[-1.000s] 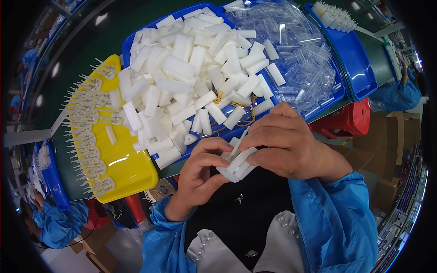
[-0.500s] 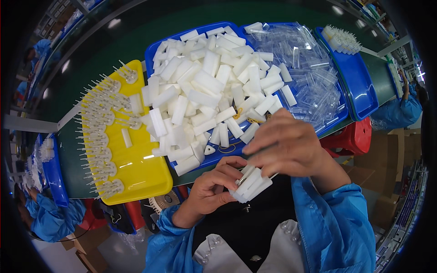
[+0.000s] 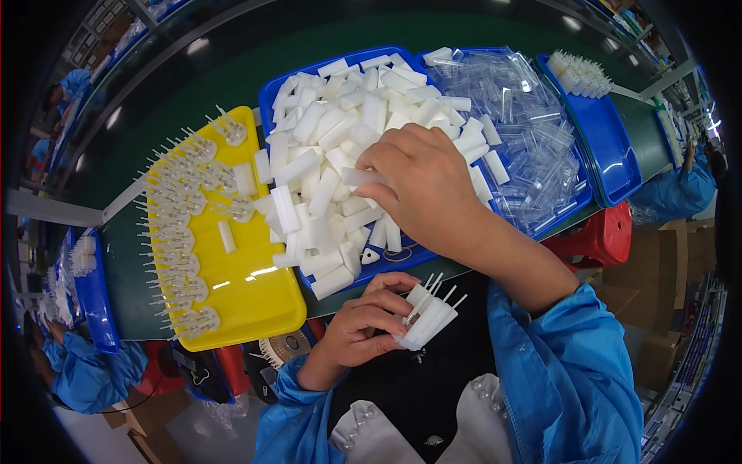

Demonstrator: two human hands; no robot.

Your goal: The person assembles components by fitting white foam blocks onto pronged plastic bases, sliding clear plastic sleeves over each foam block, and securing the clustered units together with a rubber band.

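Note:
My left hand (image 3: 362,326), low in front of my chest, grips a white pronged piece (image 3: 430,319): white blocks bunched together with several thin white rods pointing up. Over the heap of white blocks (image 3: 325,127), my right hand (image 3: 425,182) pinches one white block (image 3: 362,178) between thumb and fingers. That heap overfills a blue tray (image 3: 267,97). To its left, a yellow tray (image 3: 270,309) carries rows of round white pieces with upright rods (image 3: 174,240) and a loose white block (image 3: 226,237).
Clear plastic sleeves (image 3: 522,139) fill a blue tray at the right. Beyond it, another blue tray (image 3: 614,147) has clustered white pieces (image 3: 580,73) at its far end. A red stool (image 3: 595,236) stands under the table edge. Co-workers in blue sleeves (image 3: 680,189) sit on either side.
My right hand has moved from the pronged piece up to the heap and now pinches a white block. My left hand has stayed nearly in place, and the rods show more clearly.

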